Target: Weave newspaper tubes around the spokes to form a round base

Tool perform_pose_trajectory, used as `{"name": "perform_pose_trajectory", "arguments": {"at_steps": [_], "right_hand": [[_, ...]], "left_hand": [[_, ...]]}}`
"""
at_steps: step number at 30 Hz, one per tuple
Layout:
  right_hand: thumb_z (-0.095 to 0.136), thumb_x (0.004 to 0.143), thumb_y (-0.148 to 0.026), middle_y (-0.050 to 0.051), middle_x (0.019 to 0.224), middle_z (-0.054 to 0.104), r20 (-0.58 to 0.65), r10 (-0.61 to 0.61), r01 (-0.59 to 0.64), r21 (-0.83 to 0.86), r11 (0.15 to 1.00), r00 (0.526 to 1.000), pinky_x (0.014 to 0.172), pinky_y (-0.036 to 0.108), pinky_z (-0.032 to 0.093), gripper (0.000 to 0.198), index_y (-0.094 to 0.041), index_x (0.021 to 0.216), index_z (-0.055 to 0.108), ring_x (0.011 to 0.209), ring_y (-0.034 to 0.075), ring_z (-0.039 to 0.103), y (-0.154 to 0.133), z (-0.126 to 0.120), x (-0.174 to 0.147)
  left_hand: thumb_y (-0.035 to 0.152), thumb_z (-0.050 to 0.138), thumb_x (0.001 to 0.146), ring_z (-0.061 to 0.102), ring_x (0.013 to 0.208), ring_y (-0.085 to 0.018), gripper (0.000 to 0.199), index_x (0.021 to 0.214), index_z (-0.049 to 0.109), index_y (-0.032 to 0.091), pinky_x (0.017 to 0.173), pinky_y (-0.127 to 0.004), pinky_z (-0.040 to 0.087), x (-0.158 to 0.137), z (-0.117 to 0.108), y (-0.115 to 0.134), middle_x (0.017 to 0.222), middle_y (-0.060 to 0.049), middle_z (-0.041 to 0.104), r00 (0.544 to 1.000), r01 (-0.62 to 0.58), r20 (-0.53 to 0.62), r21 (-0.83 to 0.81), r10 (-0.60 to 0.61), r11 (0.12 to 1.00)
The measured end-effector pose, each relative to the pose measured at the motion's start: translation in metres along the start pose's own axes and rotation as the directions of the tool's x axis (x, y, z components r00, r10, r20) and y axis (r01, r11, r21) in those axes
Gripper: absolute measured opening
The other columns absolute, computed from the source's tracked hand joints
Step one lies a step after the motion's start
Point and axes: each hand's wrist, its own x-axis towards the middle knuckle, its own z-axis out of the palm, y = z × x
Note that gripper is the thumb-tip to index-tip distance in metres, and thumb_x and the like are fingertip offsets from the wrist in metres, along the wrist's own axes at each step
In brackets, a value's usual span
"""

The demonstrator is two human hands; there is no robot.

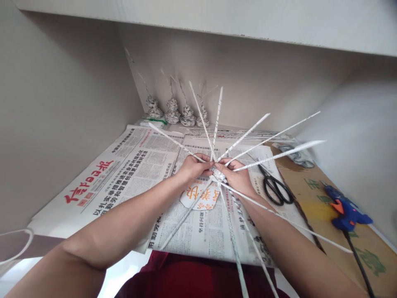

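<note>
Between my two hands is a small woven piece of rolled newspaper strips (219,174), its long thin spokes fanning outward in all directions. My left hand (198,165) pinches its left edge with thumb and fingers. On the opposite side my right hand (234,171) grips the weave, thumb close to the left thumb. One loose paper strip (288,219) runs over my right forearm toward the lower right. Under the weave lies a white paper piece with orange characters (200,198), partly covered by a spoke.
Newspaper sheets (130,165) cover the worktop. Black-handled scissors (277,188) lie to the right, near a blue glue gun (347,211) on cardboard (297,182). Several woven gourd shapes (172,111) stand at the back wall, beside a bundle of paper rolls (242,135). A shelf (217,18) overhangs above.
</note>
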Motion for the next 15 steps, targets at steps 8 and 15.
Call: {"name": "perform_pose_trajectory", "arguments": {"at_steps": [8, 15], "right_hand": [[0.075, 0.066, -0.039, 0.002, 0.068, 0.069, 0.058, 0.042, -0.045, 0.046, 0.998, 0.997, 0.058, 0.027, 0.047, 0.026, -0.018, 0.08, 0.068, 0.06, 0.015, 0.061, -0.0034, -0.0022, 0.0], [0.078, 0.062, -0.038, 0.0, 0.064, 0.067, 0.066, 0.086, -0.089, 0.049, 0.995, 0.994, 0.054, 0.027, 0.044, 0.031, -0.019, 0.084, 0.067, 0.054, 0.014, 0.058, -0.005, -0.0048, 0.0]], "left_hand": [[0.006, 0.072, 0.059, 0.061, 0.055, -0.01, 0.016, 0.065, 0.058, 0.011, 0.057, -0.022, 0.055, 0.0026, -0.0005, -0.0012, 0.061, 0.0, 0.061, 1.0, -0.021, -0.009, 0.002, 0.021, 1.0], [0.013, 0.076, 0.06, 0.062, 0.058, -0.013, 0.018, 0.073, 0.064, 0.012, 0.053, -0.024, 0.055, 0.0042, -0.0056, -0.0046, 0.069, -0.003, 0.065, 0.995, -0.077, 0.069, 0.116, 0.069, 0.99]]}}
